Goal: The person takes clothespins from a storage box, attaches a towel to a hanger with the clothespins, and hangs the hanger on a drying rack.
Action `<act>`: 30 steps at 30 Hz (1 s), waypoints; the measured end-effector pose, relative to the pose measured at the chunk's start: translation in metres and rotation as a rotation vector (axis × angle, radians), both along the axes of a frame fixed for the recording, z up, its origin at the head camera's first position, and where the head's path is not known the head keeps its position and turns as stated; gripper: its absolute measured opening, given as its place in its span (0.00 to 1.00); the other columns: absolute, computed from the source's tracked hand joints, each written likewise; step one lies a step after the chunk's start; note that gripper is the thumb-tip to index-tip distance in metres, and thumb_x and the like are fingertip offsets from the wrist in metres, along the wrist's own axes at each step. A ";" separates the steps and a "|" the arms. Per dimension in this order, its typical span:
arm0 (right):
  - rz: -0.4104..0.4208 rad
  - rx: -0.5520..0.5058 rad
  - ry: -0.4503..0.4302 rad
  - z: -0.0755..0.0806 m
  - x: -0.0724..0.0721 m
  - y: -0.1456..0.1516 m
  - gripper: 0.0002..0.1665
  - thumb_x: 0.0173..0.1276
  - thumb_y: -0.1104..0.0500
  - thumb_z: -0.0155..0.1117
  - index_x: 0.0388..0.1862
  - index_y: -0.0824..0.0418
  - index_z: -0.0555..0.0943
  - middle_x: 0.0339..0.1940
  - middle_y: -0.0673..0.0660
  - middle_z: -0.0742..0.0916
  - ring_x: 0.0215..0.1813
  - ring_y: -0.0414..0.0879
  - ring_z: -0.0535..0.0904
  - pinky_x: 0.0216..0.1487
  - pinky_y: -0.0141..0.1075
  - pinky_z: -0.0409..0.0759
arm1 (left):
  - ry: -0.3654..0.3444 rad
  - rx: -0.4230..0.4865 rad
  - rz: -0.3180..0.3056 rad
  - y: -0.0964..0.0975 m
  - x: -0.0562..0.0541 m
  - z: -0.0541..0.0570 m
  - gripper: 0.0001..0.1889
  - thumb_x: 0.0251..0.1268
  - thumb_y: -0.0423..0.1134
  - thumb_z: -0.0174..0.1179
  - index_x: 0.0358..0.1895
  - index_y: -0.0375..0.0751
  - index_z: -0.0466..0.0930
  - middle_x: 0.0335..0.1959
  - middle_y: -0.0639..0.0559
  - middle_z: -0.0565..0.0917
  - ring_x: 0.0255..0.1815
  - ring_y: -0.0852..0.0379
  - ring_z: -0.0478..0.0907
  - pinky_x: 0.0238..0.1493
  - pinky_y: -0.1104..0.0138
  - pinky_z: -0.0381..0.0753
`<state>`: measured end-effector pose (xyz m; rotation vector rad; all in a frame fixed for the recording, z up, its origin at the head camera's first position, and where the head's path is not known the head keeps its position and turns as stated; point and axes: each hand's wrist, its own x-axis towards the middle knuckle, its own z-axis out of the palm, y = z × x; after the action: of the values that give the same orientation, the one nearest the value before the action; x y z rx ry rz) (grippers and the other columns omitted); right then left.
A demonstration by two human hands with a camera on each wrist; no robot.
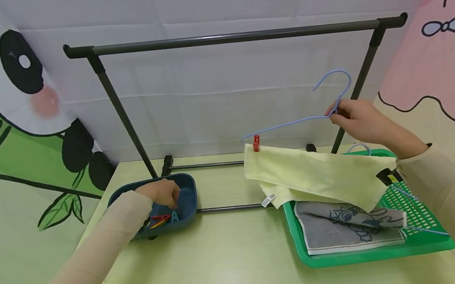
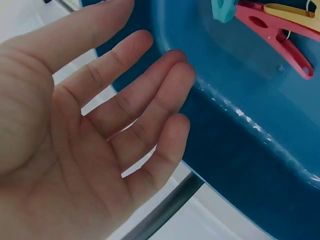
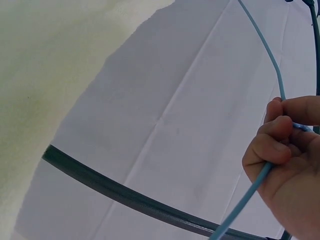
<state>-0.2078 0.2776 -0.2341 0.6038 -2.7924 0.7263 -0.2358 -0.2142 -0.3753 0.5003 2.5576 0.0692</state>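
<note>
My right hand (image 1: 361,119) grips a blue wire hanger (image 1: 287,124) just below its hook. A pale yellow towel (image 1: 315,170) hangs from it, with a red clothespin (image 1: 256,143) at the left end. Near the towel's right corner is a black piece (image 1: 386,177) whose kind I cannot make out. My left hand (image 1: 162,193) hovers over the dark blue basin (image 1: 191,188), its fingers loosely bent and holding nothing in the left wrist view. Red and yellow clothespins (image 2: 275,37) and a turquoise clothespin (image 2: 223,10) lie in the basin.
Beneath the yellow towel, a green basket (image 1: 343,259) holds a folded grey towel (image 1: 349,237) and more blue hanger wire (image 1: 428,231). A black rack (image 1: 234,38) stands across the table's back, its posts rising beside the basin and basket. Behind it hangs a printed cloth (image 1: 206,80).
</note>
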 end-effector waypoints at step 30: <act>0.018 0.010 0.012 0.004 0.001 -0.003 0.13 0.74 0.59 0.50 0.45 0.64 0.80 0.22 0.54 0.77 0.20 0.46 0.61 0.23 0.36 0.60 | -0.185 -0.087 0.124 0.003 0.001 -0.017 0.04 0.62 0.33 0.58 0.38 0.44 0.80 0.31 0.51 0.79 0.34 0.52 0.76 0.40 0.56 0.76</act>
<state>-0.2070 0.2741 -0.2302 0.6339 -2.7851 0.7101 -0.2348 -0.2114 -0.3926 0.2876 2.3964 0.0464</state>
